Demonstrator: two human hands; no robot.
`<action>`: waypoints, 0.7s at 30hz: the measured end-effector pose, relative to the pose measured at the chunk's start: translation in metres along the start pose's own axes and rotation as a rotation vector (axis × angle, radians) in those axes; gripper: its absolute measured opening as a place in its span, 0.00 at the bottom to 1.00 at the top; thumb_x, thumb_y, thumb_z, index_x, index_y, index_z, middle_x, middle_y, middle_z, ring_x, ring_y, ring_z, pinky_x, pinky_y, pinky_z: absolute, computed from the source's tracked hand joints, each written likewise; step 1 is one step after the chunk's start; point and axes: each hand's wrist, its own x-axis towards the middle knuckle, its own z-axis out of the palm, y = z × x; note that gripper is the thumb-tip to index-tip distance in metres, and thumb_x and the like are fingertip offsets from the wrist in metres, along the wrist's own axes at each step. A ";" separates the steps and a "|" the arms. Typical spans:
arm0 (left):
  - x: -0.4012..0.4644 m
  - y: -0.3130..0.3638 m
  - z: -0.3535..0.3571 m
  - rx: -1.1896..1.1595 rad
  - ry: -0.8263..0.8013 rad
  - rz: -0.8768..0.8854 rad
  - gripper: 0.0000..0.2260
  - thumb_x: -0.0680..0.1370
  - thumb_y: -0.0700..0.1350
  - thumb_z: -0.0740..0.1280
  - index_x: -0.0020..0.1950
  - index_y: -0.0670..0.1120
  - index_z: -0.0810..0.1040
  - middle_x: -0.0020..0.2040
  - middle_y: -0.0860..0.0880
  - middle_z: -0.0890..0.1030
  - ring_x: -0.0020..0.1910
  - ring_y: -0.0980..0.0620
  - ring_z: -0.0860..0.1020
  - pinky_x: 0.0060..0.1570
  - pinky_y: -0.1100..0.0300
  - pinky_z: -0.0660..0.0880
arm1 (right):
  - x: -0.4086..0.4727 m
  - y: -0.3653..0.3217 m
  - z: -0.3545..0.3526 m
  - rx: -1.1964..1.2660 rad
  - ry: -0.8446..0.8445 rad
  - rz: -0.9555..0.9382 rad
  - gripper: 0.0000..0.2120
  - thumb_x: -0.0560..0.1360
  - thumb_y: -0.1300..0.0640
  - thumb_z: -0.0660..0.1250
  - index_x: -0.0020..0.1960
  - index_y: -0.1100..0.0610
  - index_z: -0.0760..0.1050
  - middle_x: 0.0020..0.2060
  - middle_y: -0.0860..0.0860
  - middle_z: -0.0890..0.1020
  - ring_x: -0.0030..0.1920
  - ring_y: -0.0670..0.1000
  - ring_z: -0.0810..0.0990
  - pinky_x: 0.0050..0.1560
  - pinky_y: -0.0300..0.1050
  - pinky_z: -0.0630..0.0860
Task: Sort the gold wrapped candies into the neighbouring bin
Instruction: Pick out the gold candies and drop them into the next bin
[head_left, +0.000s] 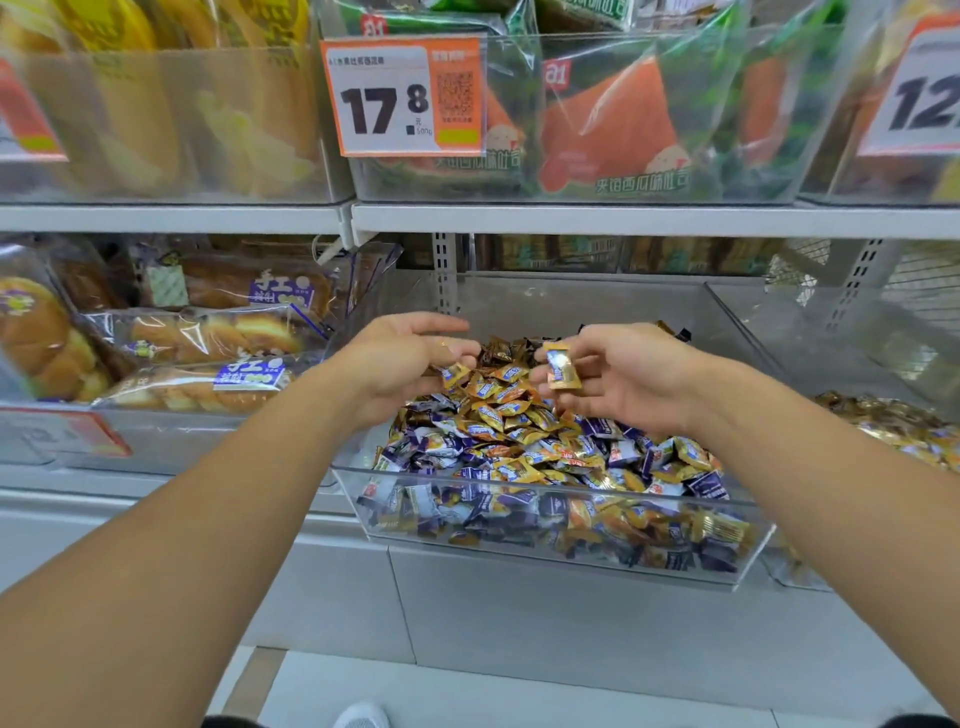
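Observation:
A clear plastic bin (545, 564) on the lower shelf holds a heap of mixed candies (524, 457), gold wrapped ones and purple-and-white ones. My right hand (623, 376) hovers over the back of the heap and pinches one gold wrapped candy (561, 366) upright between thumb and fingers. My left hand (402, 358) is over the left back of the heap, its fingertips curled onto a gold candy (454, 374) at the top of the pile. To the right stands the neighbouring bin (852, 332), with gold wrapped candies (893, 423) lying in it.
Clear bins of packaged bread (208, 332) fill the shelf to the left. The upper shelf (623, 218) overhangs, carrying bagged snacks and an orange price tag (405, 96). A clear divider wall (748, 332) separates the two candy bins. Grey floor lies below.

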 end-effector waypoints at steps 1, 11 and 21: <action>0.002 0.001 0.003 -0.089 0.002 -0.034 0.13 0.80 0.31 0.63 0.61 0.43 0.78 0.52 0.43 0.83 0.43 0.52 0.81 0.39 0.61 0.80 | 0.000 0.000 0.003 0.175 -0.030 0.058 0.13 0.79 0.63 0.58 0.57 0.66 0.78 0.49 0.61 0.85 0.44 0.55 0.83 0.41 0.45 0.80; 0.012 -0.021 0.015 1.013 -0.018 0.221 0.14 0.71 0.56 0.76 0.52 0.50 0.84 0.46 0.52 0.81 0.45 0.54 0.78 0.41 0.66 0.68 | 0.007 0.009 0.022 -1.311 -0.038 -0.325 0.17 0.65 0.42 0.79 0.44 0.55 0.84 0.32 0.45 0.79 0.35 0.45 0.76 0.32 0.39 0.67; 0.013 -0.003 0.018 0.224 0.071 -0.053 0.10 0.81 0.43 0.62 0.56 0.39 0.78 0.42 0.44 0.84 0.29 0.54 0.69 0.25 0.63 0.61 | 0.010 0.015 0.025 -1.450 -0.151 -0.304 0.24 0.74 0.41 0.71 0.35 0.62 0.75 0.28 0.53 0.72 0.30 0.52 0.68 0.32 0.45 0.67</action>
